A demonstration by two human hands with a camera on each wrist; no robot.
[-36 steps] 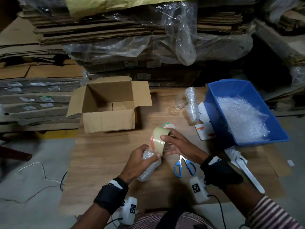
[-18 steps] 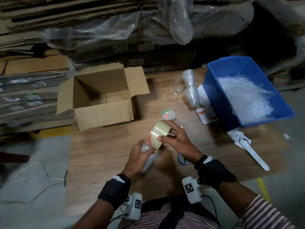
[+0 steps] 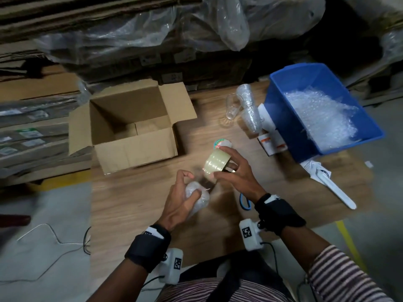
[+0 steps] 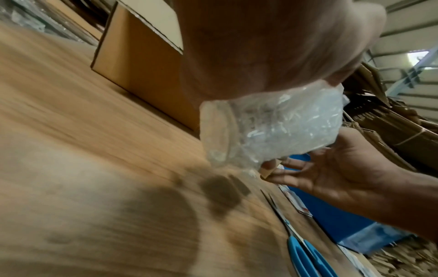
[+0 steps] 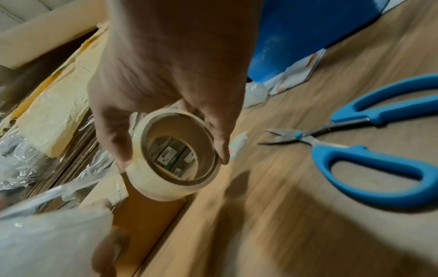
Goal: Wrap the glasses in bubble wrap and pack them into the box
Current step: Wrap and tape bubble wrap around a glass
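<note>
My left hand grips a glass wrapped in bubble wrap, seen close in the left wrist view. Just right of it, my right hand holds a roll of clear tape by thumb and fingers; the right wrist view shows the roll end-on. A stretch of tape runs from the roll toward the wrapped glass. The open cardboard box stands at the back left of the table. Two wrapped glasses and a bare glass stand beside the blue bin that holds bubble wrap.
Blue-handled scissors lie on the wooden table right of my hands. A small tape roll lies past the big one. A white tool and papers lie by the bin. Flattened cartons under plastic sheets are stacked behind.
The tape roll has moved up and right, away from the wrapped glass, pulling tape out between them. My left hand keeps hold of the wrapped glass. The head view has shifted.
</note>
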